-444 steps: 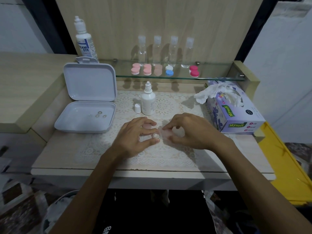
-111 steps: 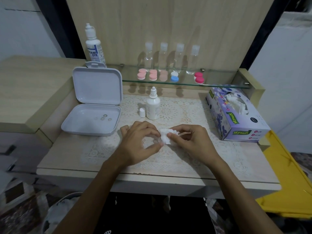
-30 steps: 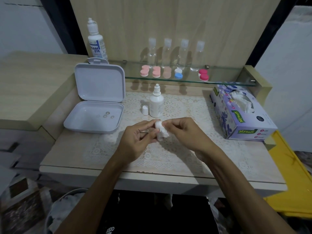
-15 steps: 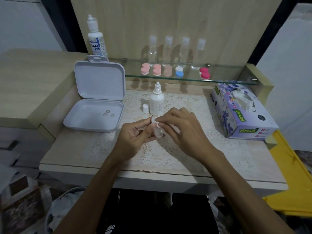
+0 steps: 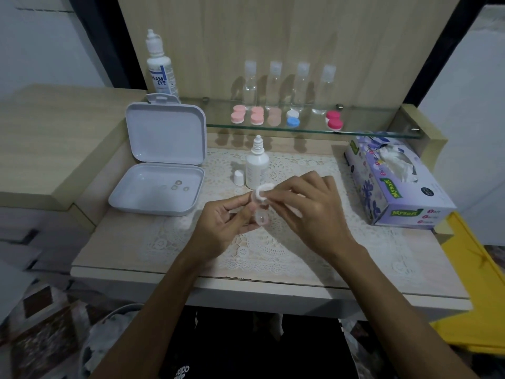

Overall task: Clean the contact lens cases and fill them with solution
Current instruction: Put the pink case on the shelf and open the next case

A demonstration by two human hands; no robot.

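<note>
Between the 2 hands, just above the lace mat (image 5: pixel 273 250), sits a clear contact lens case (image 5: pixel 261 216), its lower well showing as a glossy, faintly pink-tinted cup. Its upper well is hidden by a small white tissue wad (image 5: pixel 261 191), soft and rolled at the edge. The left hand (image 5: pixel 222 228) pinches the case with curled fingers; how much of the case lies under them cannot be made out. The right hand (image 5: pixel 308 212) pinches the wad between thumb and fingertips, pressing it onto the case, and its knuckles cover the rest of the tissue.

Just behind stands a white plastic dropper bottle (image 5: pixel 257 166) with a ribbed nozzle, its little rounded cap (image 5: pixel 238 178) upright beside it. To the left an open, hinged white box (image 5: pixel 161 170) with rounded corners holds 3 tiny ring-like things, too small to identify. On the right lies a lilac flowered tissue box (image 5: pixel 396 184) with crumpled tissue poking out.

A glass shelf (image 5: pixel 382 129) carries 5 paired round lens cases in pink, beige, white-blue and magenta, 4 clear bottles (image 5: pixel 289 86) blurred against the wood panel, and a tall solution bottle (image 5: pixel 161 69) whose label is partly cut off. The yellow object (image 5: pixel 475 283) at the right edge is cropped.
</note>
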